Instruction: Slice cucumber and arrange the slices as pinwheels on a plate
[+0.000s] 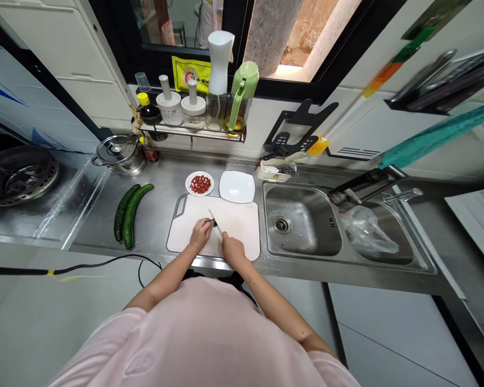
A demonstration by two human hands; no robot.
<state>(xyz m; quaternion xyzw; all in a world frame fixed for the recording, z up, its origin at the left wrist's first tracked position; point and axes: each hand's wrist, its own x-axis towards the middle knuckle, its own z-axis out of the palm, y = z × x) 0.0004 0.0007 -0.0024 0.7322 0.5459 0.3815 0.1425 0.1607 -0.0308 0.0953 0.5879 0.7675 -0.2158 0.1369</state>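
Observation:
My right hand (233,249) is closed round the handle of a knife (218,226), whose narrow blade points up and to the left over a white cutting board (242,220) with a grey edge. Just left of the blade, my left hand (201,234) has its fingers pinched together at a small dark piece (214,222), too small to name. Beyond the board stand a round plate (188,184) of small chopped red bits (200,184) and a bare white square dish (236,186). Two cucumbers (129,215) lie side by side to the left.
On the right is a double steel sink (302,215) with a clear plastic bag (369,228) in its far basin. A lidded pot (119,153) stands at the back left, near a wok (20,174). Above the counter, a rack (189,130) holds bottles and jars.

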